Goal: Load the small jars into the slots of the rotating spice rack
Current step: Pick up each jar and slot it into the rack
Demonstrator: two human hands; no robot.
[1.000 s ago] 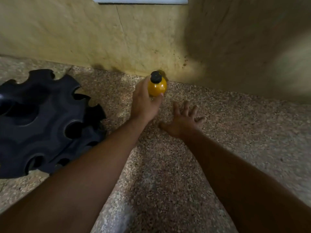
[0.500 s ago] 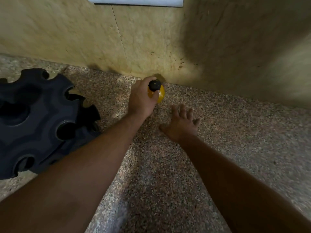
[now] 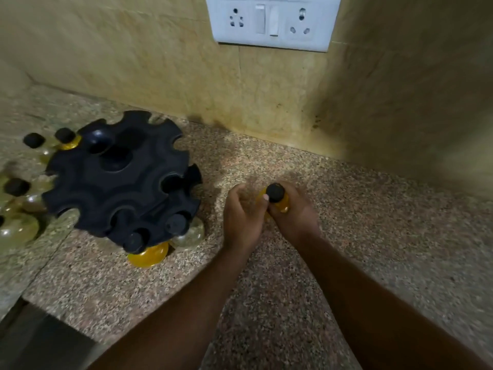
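Change: you are drawing the jar away from the counter's back edge | Hands: your right hand, flat before, is now gripping it; your left hand is pinching beside the cap | Task: jar is nearing the rack, not slotted yet.

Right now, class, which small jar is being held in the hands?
The yellow black-capped jar right of the rack, held by left hand and right hand; others stand in or beside it.
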